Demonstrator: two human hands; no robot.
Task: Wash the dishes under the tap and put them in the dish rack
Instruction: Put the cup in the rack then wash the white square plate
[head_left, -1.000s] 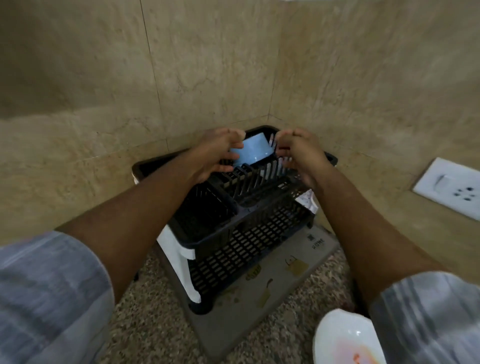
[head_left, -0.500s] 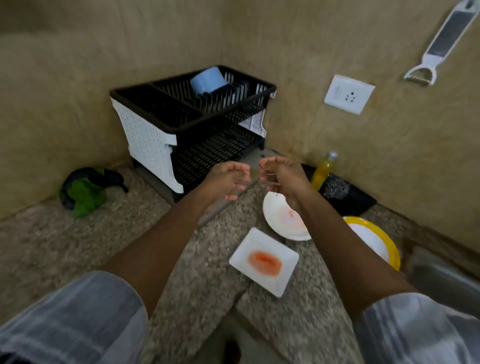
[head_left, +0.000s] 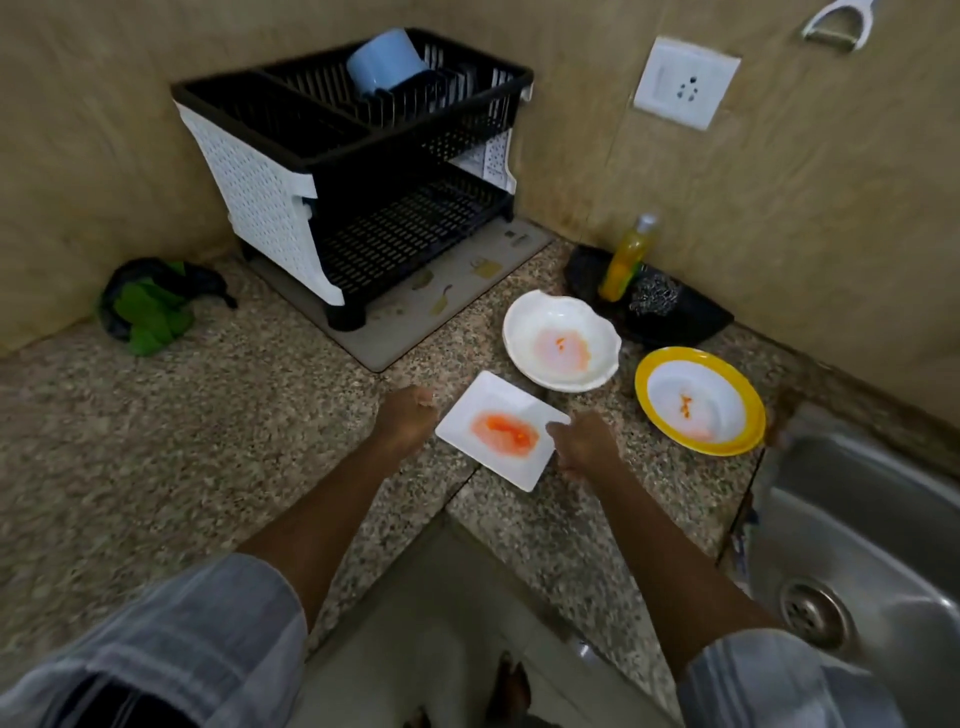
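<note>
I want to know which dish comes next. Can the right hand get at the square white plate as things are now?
Probably yes. The right hand hovers at the right edge of the square white plate, holding nothing, and nothing lies between them. The left hand is at the opposite edge.

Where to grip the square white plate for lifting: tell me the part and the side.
Grip the square white plate by its two opposite edges, one hand per side. It lies flat on the counter, sauce in the middle, with the left hand and right hand already flanking it. Keeping it level should hold the sauce in.
</note>
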